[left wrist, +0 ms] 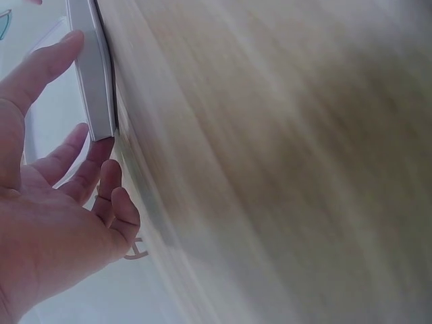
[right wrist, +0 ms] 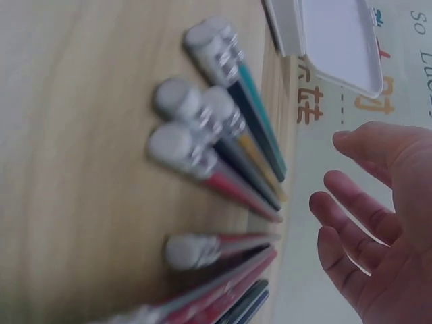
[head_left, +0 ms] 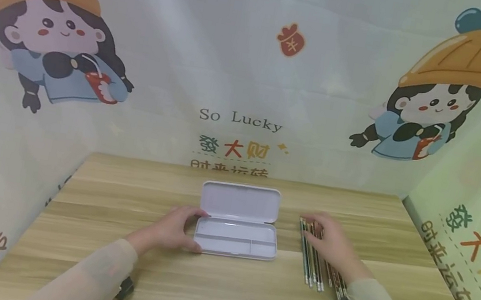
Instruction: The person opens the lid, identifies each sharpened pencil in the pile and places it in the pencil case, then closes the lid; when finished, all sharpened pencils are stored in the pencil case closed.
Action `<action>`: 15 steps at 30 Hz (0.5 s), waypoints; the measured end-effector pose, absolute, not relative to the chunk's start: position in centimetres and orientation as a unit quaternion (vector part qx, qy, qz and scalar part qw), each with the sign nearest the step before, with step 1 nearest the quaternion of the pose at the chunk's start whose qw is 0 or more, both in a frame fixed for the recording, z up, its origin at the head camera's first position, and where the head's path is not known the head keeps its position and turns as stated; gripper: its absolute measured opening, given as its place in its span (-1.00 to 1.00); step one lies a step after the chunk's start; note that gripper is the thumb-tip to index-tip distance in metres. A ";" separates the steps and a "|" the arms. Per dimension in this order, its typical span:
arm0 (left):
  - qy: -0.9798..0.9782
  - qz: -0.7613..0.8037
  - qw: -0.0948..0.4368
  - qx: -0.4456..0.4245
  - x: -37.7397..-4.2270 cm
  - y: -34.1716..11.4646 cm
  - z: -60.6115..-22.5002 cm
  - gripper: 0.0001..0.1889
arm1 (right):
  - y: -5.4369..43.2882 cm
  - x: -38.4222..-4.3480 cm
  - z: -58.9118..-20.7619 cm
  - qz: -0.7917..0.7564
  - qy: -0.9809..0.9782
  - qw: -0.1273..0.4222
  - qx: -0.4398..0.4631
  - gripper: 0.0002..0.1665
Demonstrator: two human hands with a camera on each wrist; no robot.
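**Wooden table with case and pencils**

A light wooden table (head_left: 216, 294) with a lengthwise grain fills the lower half of the head view, narrowing toward the printed backdrop at the top. At the centre of the frame a white pencil case (head_left: 236, 237) lies directly on the wood, its lid (head_left: 240, 201) open and tipped back toward the far edge; its shallow tray shows a thin divider. Right of centre, well apart from the case, a row of pencils (head_left: 314, 258) lies side by side on the boards, running from the middle toward the lower right. In the right wrist view their grey eraser ends (right wrist: 177, 142) rest on the tabletop, the painted shafts in red, yellow, teal and dark tones.
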State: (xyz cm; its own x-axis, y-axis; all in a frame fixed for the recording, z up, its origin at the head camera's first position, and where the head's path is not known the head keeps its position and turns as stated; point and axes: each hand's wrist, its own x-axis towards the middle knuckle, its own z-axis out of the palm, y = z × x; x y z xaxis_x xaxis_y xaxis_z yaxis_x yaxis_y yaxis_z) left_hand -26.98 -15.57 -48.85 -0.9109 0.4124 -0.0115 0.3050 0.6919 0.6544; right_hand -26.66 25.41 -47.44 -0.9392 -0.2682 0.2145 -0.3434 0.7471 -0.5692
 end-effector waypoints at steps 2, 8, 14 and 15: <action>0.917 0.338 0.076 0.198 -27.1 -15.6 -48.9 -0.13 | 25.9 -26.5 -47.5 0.303 -0.938 0.059 0.157 -0.51; 0.918 0.335 0.079 0.199 -27.3 -15.7 -49.0 -0.12 | 27.2 -26.0 -47.5 0.285 -0.946 0.052 0.146 -0.56; 0.919 0.331 0.081 0.196 -27.1 -15.6 -48.7 -0.12 | 28.5 -25.4 -47.1 0.275 -0.951 0.038 0.132 -0.58; 0.920 0.331 0.081 0.196 -27.1 -15.6 -48.7 -0.12 | 28.7 -25.3 -47.1 0.274 -0.952 0.035 0.129 -0.58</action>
